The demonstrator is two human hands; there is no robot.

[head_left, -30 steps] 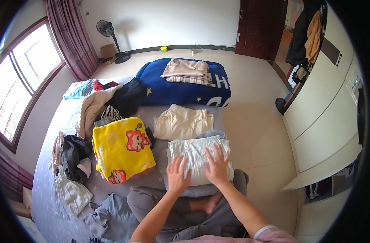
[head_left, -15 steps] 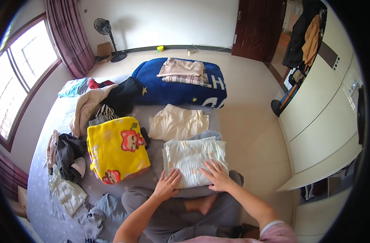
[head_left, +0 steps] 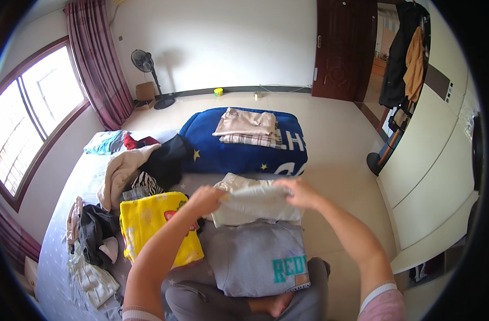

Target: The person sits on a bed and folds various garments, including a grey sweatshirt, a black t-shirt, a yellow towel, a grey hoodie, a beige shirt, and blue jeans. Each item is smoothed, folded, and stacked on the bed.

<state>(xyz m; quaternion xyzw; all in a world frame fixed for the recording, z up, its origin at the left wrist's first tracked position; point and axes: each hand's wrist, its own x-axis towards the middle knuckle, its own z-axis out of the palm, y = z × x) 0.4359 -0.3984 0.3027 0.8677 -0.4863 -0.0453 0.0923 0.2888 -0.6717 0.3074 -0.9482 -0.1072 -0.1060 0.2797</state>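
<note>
Both my hands grip a folded white garment (head_left: 258, 206) by its two sides, raised in front of me. My left hand (head_left: 206, 199) is closed on its left edge, and my right hand (head_left: 300, 193) pinches the right corner. Just behind it lies a cream folded garment (head_left: 234, 182), partly hidden by the white one. Nearest to my crossed legs rests a folded grey garment (head_left: 244, 257) with teal lettering. To its left sits a folded yellow fleece cloth (head_left: 148, 224) with a red cartoon figure, partly covered by my left forearm.
A folded blue blanket (head_left: 212, 142) carries folded beige clothes (head_left: 247, 124) at the bed's far end. Loose dark and light clothes (head_left: 97, 227) lie along the left of the bed (head_left: 62, 235). A fan (head_left: 153, 80) stands by the wall; a white cabinet (head_left: 421, 187) is at right.
My hands have gone from lying flat on the white garment to gripping it. It has been lifted and carried away from me, uncovering the grey garment beneath. The view has tilted up.
</note>
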